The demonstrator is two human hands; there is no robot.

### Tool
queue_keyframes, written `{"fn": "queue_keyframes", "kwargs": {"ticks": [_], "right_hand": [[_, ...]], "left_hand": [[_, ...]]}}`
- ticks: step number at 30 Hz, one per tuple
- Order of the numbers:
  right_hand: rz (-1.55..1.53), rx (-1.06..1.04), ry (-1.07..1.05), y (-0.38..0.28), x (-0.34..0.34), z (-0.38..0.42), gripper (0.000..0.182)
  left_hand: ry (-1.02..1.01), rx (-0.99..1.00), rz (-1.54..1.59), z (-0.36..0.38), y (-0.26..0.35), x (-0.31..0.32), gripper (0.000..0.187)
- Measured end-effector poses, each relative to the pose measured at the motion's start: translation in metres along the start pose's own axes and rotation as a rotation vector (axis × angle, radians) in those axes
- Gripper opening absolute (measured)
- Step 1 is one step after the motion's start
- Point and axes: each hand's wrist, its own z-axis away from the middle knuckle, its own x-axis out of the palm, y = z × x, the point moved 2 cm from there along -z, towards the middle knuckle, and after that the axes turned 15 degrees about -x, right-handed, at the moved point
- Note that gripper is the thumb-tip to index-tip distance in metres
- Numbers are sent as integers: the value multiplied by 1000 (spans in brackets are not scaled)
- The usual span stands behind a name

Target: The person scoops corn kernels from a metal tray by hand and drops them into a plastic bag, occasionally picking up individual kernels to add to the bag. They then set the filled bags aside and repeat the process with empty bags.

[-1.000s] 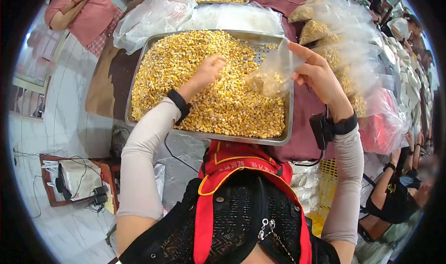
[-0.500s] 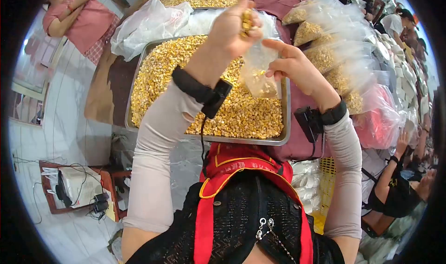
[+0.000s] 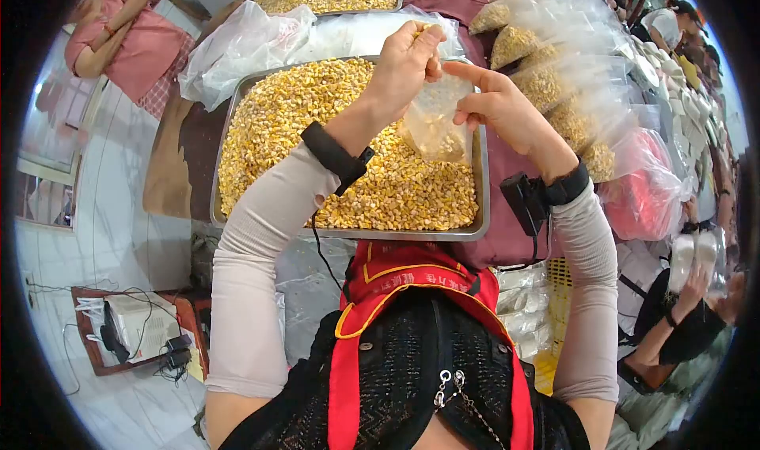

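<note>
Here, bag (image 3: 440,127) beneath left grip (image 3: 402,70) (curled around kernels (image 3: 419,32)), beside right grip (image 3: 511,113) (loosely closed on bag's edge).

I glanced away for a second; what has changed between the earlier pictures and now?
The left hand has lifted out of the corn heap holding some kernels, and moved forward and right to the top of the clear bag. The right hand has shifted slightly left with that bag, still holding it. The metal tray and filled bags stayed put.
</note>
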Motion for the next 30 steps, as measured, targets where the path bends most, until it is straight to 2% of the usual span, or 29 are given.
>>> {"fn": "queue_keyframes", "kwargs": {"ticks": [2, 4, 7, 8, 10, 12, 14, 15, 17, 18, 20, 21, 23, 24, 25, 27, 30], "right_hand": [[7, -20, -8, 2, -1, 0, 57], [0, -19, 9, -2, -3, 3, 57], [-31, -8, 30, 2, -10, 8, 54], [-53, 2, 39, 5, -13, 10, 52], [-59, 10, 35, 10, -18, 12, 52], [-64, 20, 34, 11, -17, 14, 51], [-65, 20, 34, 8, -14, 15, 50], [-64, 20, 34, 8, -14, 14, 50], [-62, 22, 24, 9, -13, 14, 50], [-61, 26, 22, 9, -13, 14, 50], [-17, 6, 13, 7, -13, 13, 50], [-18, 6, 9, 8, -14, 13, 50], [-47, 13, 12, 9, -15, 14, 50], [-47, 13, 10, 9, -14, 14, 50], [-64, 10, 20, 10, -13, 14, 50], [-80, 6, 31, 10, -13, 14, 50], [-81, 26, 24, 12, -14, 14, 49]], "left_hand": [[32, 7, 4, -1, 5, -2, 24], [33, 9, 190, -7, 12, -13, 24], [100, -9, 138, -19, -1, -49, 25], [180, -58, 23, -23, -15, -62, 24], [119, -221, -360, -35, -64, -104, 24], [278, -226, -1036, -31, -104, -123, 24], [31, -64, -1348, -30, -156, -143, 26], [31, -63, -1348, -19, -151, -131, 26], [50, 72, -1708, 19, -136, -90, 24], [50, 68, -1705, 27, -139, -84, 24], [66, 236, -1637, 38, -139, -77, 21], [70, 233, -1637, 39, -136, -79, 21], [-76, 219, -1503, 43, -129, -87, 18], [-37, 59, -1579, 40, -128, -92, 20], [-36, 56, -1578, 37, -130, -100, 20], [160, 54, -1132, 34, -124, -118, 22], [203, -171, -859, 35, -119, -128, 27]]}}
